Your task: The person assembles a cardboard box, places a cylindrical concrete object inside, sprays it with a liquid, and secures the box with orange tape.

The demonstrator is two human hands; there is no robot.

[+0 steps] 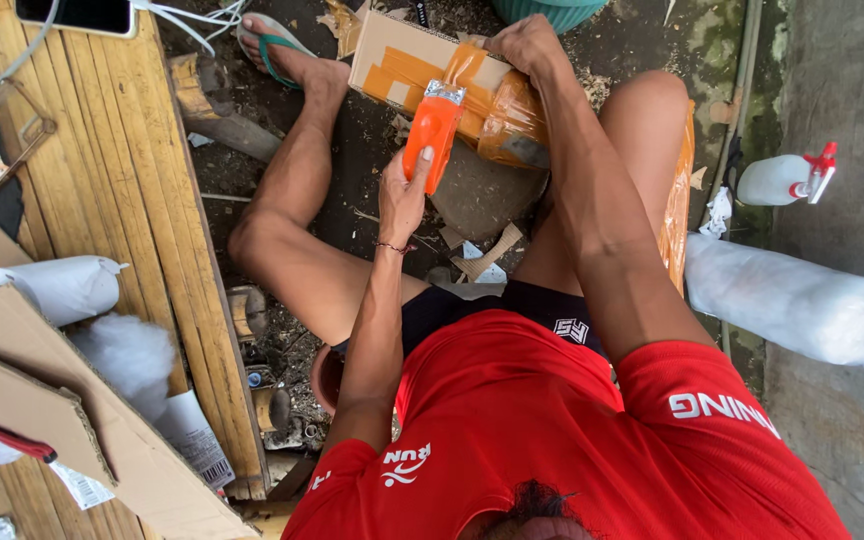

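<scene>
I sit with a cardboard box (389,52) resting near my knees, partly wrapped in orange-brown tape. My left hand (402,197) grips an orange tape dispenser (434,130), whose metal end touches the box's near edge. A band of tape (505,112) wraps around the box's right end. My right hand (524,44) presses down on the top right of the box and holds it in place. My bare legs lie on either side, and one foot in a green sandal (274,45) is at the upper left.
A bamboo bench (122,170) on the left carries a white roll (57,288), cardboard sheets (42,400), white stuffing (132,352) and a red-handled tool (14,441). A spray bottle (780,179) and a bundle of clear wrap (797,300) lie on the right. Cardboard scraps litter the ground.
</scene>
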